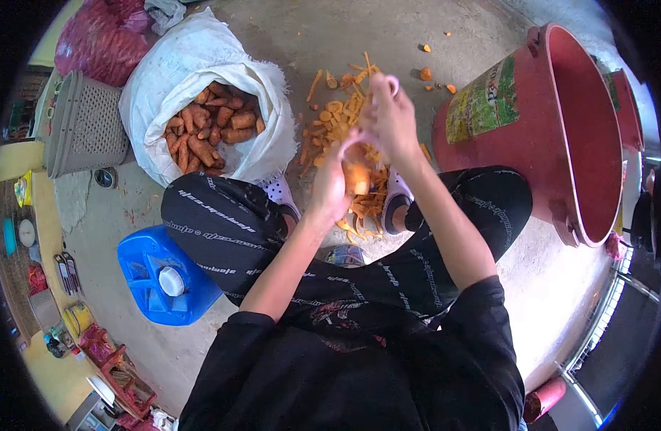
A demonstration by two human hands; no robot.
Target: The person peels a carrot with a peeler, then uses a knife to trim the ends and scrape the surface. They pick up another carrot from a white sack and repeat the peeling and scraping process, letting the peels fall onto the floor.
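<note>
In the head view, my left hand (330,188) is closed around a carrot (357,177), its peeled orange surface facing up. Above and to the right, my right hand (390,118) grips a pink peeler (355,139), blurred by motion, whose looped end shows beyond my fingers. The peeler's head is close to the carrot; whether they touch is hard to see. Below both hands, a pile of orange peelings and carrot ends (335,115) lies on the floor between my feet. Unpeeled carrots (201,147) fill a white sack (154,93) on the left.
A large red bucket (513,144) stands by my right knee. Beside my left leg is a blue jerrycan (140,276) with a white cap. A grey plastic basket (93,129) and a red mesh sack (104,50) are behind the white sack. Loose carrot bits (426,74) dot the floor.
</note>
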